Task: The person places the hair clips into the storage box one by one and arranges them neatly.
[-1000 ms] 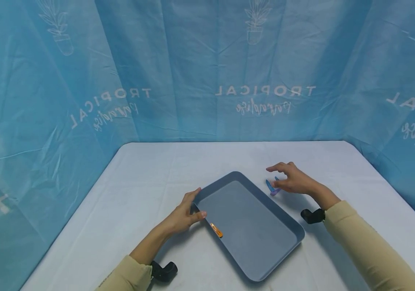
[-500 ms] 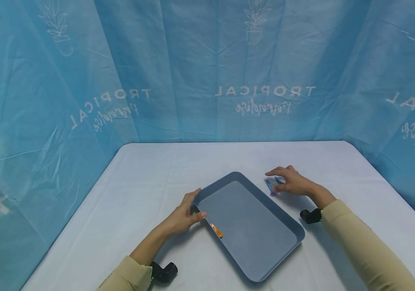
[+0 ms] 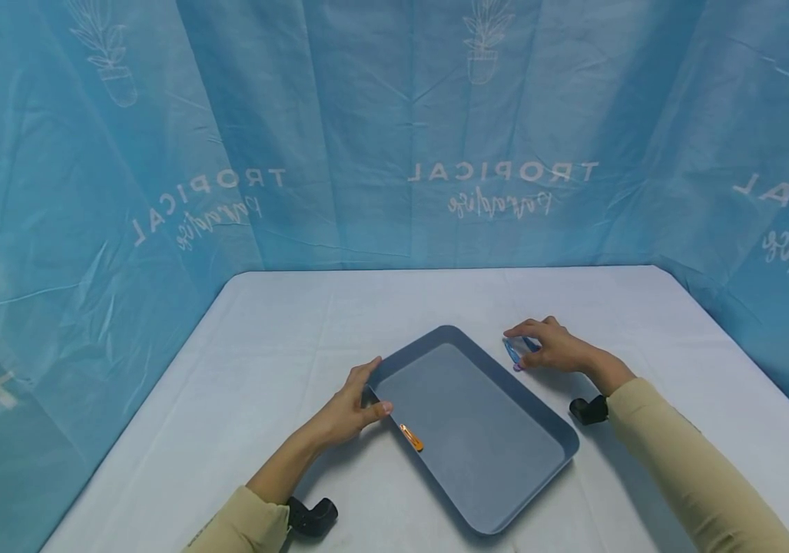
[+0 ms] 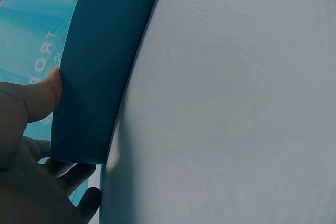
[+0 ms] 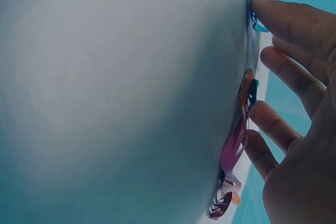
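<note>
My left hand grips the left corner of a blue-grey tray, thumb over the rim and fingers outside the wall. An orange snap hair clip lies in the tray, against its near left wall. Beyond the tray's right side, my right hand is over some small hair clips, fingers spread and thumb low. Blue hair clips and a purple piece show beside the thumb. In the right wrist view, the thumb touches or nearly touches a light blue clip.
The right wrist view also has an orange clip, a pink clip and a dark red claw clip on the white tabletop. White cloth covers the table. A blue curtain hangs around it.
My right hand has lowered slightly toward the clips, its fingers drawing a little closer together, and hides more of the purple piece. The left hand and tray have not moved.
</note>
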A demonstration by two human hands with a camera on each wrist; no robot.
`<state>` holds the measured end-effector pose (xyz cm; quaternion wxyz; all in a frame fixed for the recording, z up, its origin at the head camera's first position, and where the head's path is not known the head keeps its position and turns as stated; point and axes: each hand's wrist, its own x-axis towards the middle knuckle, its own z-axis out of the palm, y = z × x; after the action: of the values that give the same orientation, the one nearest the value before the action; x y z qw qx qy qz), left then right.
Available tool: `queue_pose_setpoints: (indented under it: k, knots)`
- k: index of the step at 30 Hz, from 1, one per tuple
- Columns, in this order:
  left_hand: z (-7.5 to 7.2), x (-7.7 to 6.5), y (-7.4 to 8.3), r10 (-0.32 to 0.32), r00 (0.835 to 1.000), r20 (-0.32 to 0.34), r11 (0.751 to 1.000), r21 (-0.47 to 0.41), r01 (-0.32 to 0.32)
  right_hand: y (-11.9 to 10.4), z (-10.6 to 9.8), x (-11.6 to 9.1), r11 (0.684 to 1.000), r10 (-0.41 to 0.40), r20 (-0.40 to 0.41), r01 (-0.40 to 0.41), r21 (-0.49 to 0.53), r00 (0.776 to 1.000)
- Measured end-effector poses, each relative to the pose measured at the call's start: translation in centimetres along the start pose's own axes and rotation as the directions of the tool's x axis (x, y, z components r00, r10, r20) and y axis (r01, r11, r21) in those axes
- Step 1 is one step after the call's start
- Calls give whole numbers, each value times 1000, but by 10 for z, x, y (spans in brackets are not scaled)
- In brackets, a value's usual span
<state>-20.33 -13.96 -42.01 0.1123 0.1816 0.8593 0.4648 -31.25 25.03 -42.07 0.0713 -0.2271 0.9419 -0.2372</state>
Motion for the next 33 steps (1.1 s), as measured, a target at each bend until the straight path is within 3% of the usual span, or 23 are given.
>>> queue_pose_setpoints:
  k: [33]
  knots:
    - [-1,0,1,-7,1000,-3,1000,20,7,-2,6,6,997,56,-17,-57,-45,998]
